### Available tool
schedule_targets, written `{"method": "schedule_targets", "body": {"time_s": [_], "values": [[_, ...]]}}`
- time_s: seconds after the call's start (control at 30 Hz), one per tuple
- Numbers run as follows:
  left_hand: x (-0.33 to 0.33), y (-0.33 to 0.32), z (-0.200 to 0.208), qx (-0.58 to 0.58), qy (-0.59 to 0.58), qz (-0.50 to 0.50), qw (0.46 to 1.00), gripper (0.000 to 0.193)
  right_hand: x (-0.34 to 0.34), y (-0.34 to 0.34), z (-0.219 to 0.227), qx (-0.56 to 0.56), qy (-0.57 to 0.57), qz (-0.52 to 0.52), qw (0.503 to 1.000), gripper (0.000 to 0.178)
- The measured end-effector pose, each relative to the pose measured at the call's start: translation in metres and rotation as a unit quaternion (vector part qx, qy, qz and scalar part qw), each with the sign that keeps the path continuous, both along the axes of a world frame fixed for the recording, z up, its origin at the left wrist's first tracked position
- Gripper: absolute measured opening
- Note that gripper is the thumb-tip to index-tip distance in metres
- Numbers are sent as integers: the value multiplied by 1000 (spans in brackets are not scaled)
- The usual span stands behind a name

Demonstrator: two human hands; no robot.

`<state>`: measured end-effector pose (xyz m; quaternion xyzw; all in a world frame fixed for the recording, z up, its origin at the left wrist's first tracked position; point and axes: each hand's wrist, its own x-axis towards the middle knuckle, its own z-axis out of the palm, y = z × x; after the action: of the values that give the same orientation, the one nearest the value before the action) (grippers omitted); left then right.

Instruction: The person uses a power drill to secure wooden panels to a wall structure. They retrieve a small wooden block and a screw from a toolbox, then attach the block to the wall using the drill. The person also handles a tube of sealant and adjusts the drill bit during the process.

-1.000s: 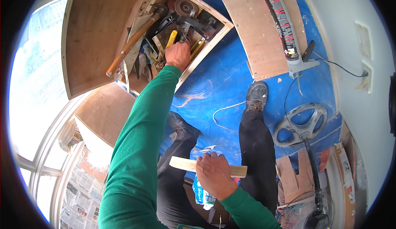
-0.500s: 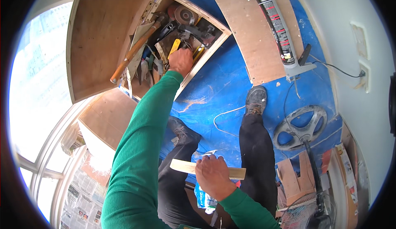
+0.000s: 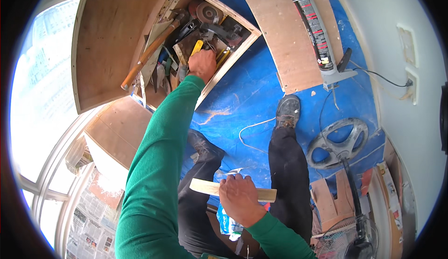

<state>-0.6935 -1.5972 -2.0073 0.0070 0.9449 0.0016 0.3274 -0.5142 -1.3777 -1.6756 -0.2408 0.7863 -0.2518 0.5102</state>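
My left hand (image 3: 202, 63) reaches into an open wooden toolbox (image 3: 223, 75), its fingers curled down among the tools. A yellow tool part (image 3: 197, 47) shows right beside the fingers; what they hold is hidden. A hammer (image 3: 151, 54) with a wooden handle lies along the box's left side, and a round grinding disc (image 3: 209, 13) sits at its far end. Low in front of me, my right hand (image 3: 240, 198) is wrapped round a short, pale wood strip (image 3: 203, 186), held roughly level above my legs.
On a wooden board (image 3: 270, 21) at the far right lies a caulking gun (image 3: 315, 30) with a cartridge. A blue sheet (image 3: 233, 114) covers the floor. A grey fan base (image 3: 338, 142) stands to the right, with wood offcuts (image 3: 324, 198) below. A window (image 3: 44, 86) is at left.
The whole view has shifted slightly. My left hand stays in the toolbox, and my right hand still holds the wood strip in about the same place.
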Motion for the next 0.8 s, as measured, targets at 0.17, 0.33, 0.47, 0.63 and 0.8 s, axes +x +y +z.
{"method": "schedule_targets", "body": {"time_s": [0.17,0.33,0.47,0.63,0.8], "values": [[5,-6,-8,11,2,6,1000,24,2,-1,-2,7,1,8,1000,17],[14,-11,-9,32,43,-15,998,23,8,-2,-3,7,9,3,1000,16],[18,-11,-2,51,35,-16,998,25,9,-3,-3,3,25,3,1000,17],[20,-13,2,88,15,-25,996,25,11,-9,-5,11,24,2,1000,18],[12,3,25,286,174,148,931,13,16,-17,-8,28,-7,29,999,19]]}}
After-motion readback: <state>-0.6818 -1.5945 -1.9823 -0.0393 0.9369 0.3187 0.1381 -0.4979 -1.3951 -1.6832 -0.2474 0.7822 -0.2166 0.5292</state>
